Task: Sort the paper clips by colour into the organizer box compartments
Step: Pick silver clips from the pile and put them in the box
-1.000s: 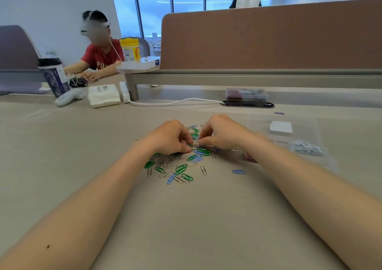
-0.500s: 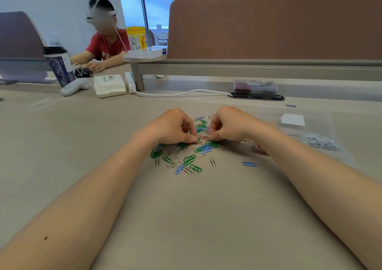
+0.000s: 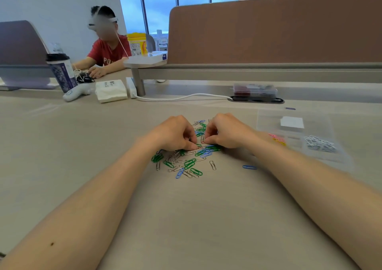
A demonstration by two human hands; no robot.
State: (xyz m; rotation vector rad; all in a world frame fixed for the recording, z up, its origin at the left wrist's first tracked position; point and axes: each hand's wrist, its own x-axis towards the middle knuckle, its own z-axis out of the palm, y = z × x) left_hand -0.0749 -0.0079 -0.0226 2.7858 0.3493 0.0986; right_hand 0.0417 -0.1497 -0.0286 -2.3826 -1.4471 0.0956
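The left hand (image 3: 175, 134) and the right hand (image 3: 226, 131) lay knuckles-up on the pale beige tabletop (image 3: 186, 218), both curled. Their thumbs and forefingers were closed tip to tip and nearly met over the middle of the task's things, a loose heap of green, blue and bare-metal wire paper clips (image 3: 187, 163). Each hand seemed to pinch a clip or two, though their colour was hidden by the fingers. Most of the heap spread on the near side of the fingertips and a few clips lay just beyond them. One stray blue paper clip (image 3: 249, 167) sat apart, near the right wrist. Well beyond the right hand's knuckles, on its outer side, stood the clear plastic organizer box (image 3: 322, 122), with white clips (image 3: 319, 144) in one compartment and pink and yellow clips (image 3: 278, 139) in another. The clips were likely very light, stiff and springy, with smooth coatings that slip and loops that snag on their neighbours. The best hold was probably across a clip's flat sides at one rounded end, lifting slowly so any hooked clips dropped off.
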